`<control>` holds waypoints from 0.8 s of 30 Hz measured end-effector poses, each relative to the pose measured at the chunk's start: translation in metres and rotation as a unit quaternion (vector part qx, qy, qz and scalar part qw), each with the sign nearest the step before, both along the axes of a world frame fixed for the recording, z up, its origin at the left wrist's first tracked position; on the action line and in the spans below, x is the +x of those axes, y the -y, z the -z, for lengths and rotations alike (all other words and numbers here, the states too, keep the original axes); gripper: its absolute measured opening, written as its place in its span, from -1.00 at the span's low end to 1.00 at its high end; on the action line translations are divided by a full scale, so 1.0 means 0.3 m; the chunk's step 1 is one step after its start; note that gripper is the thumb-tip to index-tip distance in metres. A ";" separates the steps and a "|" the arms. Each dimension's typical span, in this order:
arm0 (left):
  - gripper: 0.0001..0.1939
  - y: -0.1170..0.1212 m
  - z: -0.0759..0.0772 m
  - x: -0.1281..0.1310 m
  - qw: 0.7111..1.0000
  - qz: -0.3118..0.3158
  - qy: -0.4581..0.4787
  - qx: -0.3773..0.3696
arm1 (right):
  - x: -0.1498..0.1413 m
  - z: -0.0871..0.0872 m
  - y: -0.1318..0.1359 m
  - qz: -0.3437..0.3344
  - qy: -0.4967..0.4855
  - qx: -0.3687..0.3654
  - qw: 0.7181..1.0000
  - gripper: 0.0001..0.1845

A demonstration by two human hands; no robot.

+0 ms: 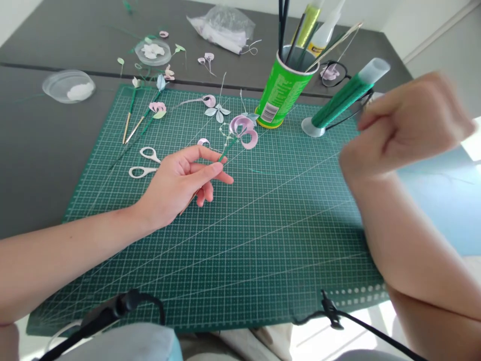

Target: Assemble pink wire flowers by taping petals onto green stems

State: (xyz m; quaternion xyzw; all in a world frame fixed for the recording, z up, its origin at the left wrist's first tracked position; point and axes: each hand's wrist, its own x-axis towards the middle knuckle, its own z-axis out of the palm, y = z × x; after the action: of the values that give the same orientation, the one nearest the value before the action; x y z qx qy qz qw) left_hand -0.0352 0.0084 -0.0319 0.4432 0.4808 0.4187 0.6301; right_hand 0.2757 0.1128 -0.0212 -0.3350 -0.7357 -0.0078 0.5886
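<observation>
My left hand (184, 180) pinches the green-wrapped stem of a lilac flower (244, 128) between thumb and fingers, above the cutting mat (263, 250). The flower has looped lilac petals, and a small beaded sprig stands beside them. My right hand (409, 120) is raised at the right, closed and somewhat blurred; whatever its fingers hold, if anything, is hidden. Behind it stands a spool of green thread (341, 103). White-handled scissors (145, 171) lie partly under my left hand. Near the flower are a pale blue flower (219, 113) and a lilac loop petal (209, 101).
A green can (283, 90) holds sticks and a glue bottle (326, 32). Several small wired flowers lie at the mat's upper left, one being a blue bud (161, 82). Clear dishes (52, 87), a plastic bag (229, 25) and glasses (334, 75) rest farther back.
</observation>
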 end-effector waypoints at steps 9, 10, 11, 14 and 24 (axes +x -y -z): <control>-0.90 0.010 -0.016 0.000 1.000 0.008 -0.010 0.007 | -0.351 0.094 0.230 -0.143 0.016 -0.162 0.976 -0.65; -0.90 0.009 -0.016 0.000 1.000 0.009 -0.011 0.007 | -0.350 0.100 0.228 -0.149 0.030 -0.174 0.973 -0.67; -0.89 0.007 -0.016 0.001 1.000 0.009 -0.013 0.006 | -0.346 0.106 0.225 -0.151 0.045 -0.183 0.970 -0.68; -0.87 0.001 -0.009 0.004 1.000 0.010 -0.017 0.007 | -0.337 0.116 0.222 -0.165 0.088 -0.221 0.957 -0.72; -0.82 -0.009 0.004 0.000 0.999 0.011 -0.031 -0.003 | -0.325 0.114 0.255 -0.200 0.135 -0.273 0.931 -0.80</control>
State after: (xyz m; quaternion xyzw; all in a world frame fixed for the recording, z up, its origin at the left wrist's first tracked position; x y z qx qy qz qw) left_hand -0.0353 0.0111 -0.0332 0.4596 0.4967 0.3966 0.6203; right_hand 0.1783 0.0362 -0.0553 -0.3241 -0.8338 0.2659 0.3592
